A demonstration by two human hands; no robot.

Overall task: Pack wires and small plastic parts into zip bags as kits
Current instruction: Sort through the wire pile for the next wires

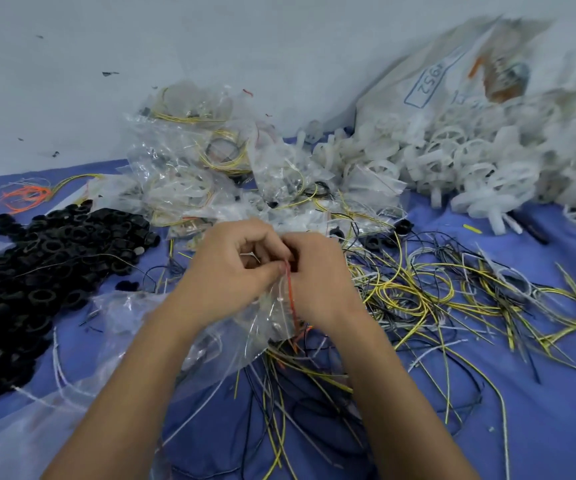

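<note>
While both hands meet at the centre of a blue-covered table, a person pinches the red-striped mouth of a clear zip bag. The left hand curls its fingers and thumb around the bag's top edge; the right hand, touching it, pinches the same edge from the other side. The bag hangs below the hands, over a tangle of yellow, black and white wires spreading toward 3 and 5 o'clock. Filled bags lie heaped at 12 o'clock. A mound of black plastic rings sits at 9 o'clock, and white plastic parts spill from a large sack at 2 o'clock. Orange wires lie at 10 o'clock.
</note>
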